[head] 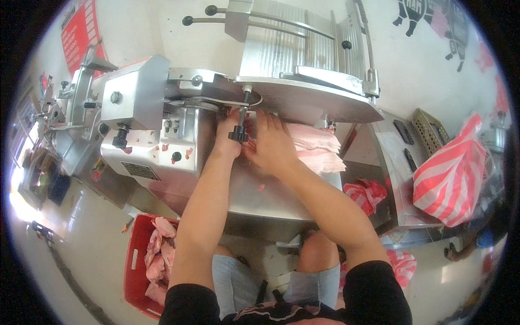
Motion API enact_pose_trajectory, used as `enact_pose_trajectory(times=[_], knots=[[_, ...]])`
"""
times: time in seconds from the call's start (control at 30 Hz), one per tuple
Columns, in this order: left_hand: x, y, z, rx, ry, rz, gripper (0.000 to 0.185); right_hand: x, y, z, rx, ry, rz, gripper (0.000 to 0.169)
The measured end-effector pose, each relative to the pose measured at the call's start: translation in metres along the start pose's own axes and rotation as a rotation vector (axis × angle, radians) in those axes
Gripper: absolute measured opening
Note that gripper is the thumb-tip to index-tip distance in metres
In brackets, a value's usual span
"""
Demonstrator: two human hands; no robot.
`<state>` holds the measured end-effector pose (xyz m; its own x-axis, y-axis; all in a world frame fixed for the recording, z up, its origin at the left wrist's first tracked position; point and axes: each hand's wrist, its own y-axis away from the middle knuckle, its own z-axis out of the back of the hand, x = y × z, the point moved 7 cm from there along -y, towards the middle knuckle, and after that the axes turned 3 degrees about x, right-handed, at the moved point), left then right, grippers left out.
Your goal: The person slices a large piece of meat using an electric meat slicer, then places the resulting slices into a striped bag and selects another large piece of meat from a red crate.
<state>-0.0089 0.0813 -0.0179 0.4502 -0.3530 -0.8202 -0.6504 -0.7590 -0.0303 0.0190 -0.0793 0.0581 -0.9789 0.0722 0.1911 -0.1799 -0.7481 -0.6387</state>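
Both my hands are at the metal bed [276, 195] of a meat slicer, below its blade housing and carriage plate [308, 97]. My left hand [228, 132] reaches in under the blade, its fingers partly hidden behind a black-knobbed threaded rod [239, 132]. Close beside it, my right hand [274, 140] lies back up with fingers stretched forward. Reddish meat shows in the gap between the two hands; what lies under the right palm is hidden. Stacked pale pink meat slices [317, 144] sit just right of my right hand.
A red crate [132, 260] of raw meat pieces stands on the floor at left. Meat scraps cling to the slicer's body [154, 146]. To the right, a metal table [390, 174] carries a red-striped plastic bag [451, 170] and a perforated basket [430, 126]. Another person's hand [455, 252] shows at far right.
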Motion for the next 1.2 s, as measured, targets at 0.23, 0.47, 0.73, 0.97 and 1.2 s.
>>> enact_pose_trajectory(times=[0.23,0.47,0.73,0.97,1.2], knots=[[-0.005,-0.004,0.004,0.064,-0.041,-0.110,0.019,-0.002,-0.007,-0.004,0.011,-0.038,-0.068,0.093],[-0.005,-0.003,0.001,0.019,-0.152,-0.037,0.019,0.005,0.001,-0.019,-0.046,0.211,0.046,0.070],[0.001,0.014,-0.019,0.248,0.307,0.211,0.026,0.008,0.018,0.021,0.304,-0.065,-0.161,0.046],[0.021,0.005,-0.012,0.182,0.195,0.248,0.023,-0.103,0.077,0.083,0.509,-0.468,-0.602,0.047],[0.008,0.000,-0.014,0.141,0.199,0.115,0.033,-0.084,0.076,0.083,0.024,0.433,-0.185,0.054]])
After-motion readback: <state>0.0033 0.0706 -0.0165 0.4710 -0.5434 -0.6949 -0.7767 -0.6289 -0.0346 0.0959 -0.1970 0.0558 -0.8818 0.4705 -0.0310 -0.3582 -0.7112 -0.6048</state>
